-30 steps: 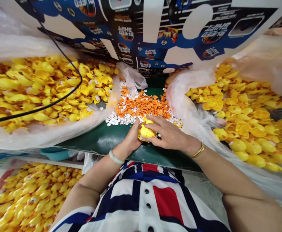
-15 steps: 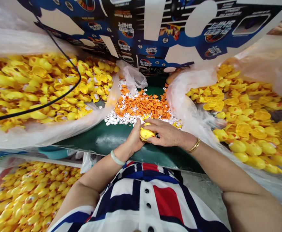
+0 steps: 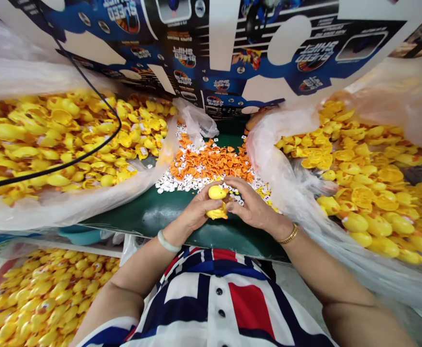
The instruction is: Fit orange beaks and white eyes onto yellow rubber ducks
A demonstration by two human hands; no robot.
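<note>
A small yellow toy duck (image 3: pixel 217 193) with an orange beak is gripped in my left hand (image 3: pixel 197 211), its head up and its beak turned to the right. My left thumb lies across its middle. Beside it, my right hand (image 3: pixel 253 208) is open, thumb and fingers spread around the beak side. Whether the right fingertips touch the duck I cannot tell. Just beyond the hands lie a heap of orange beak pieces (image 3: pixel 214 161) and many white eye pieces (image 3: pixel 174 180) with black dots, on a dark green work surface (image 3: pixel 138 212).
Plastic-lined heaps of yellow duck shells lie at left (image 3: pixel 62 140) and right (image 3: pixel 370 188). Below left stands a container of yellow ducks (image 3: pixel 51 294), near a teal basin (image 3: pixel 80 234). A black cable (image 3: pixel 102 140) hangs at left. A printed cardboard sheet (image 3: pixel 225 53) rises behind.
My right hand has loosened from the duck and spread its fingers. The duck has turned upright in my left hand, its beak now showing to the right.
</note>
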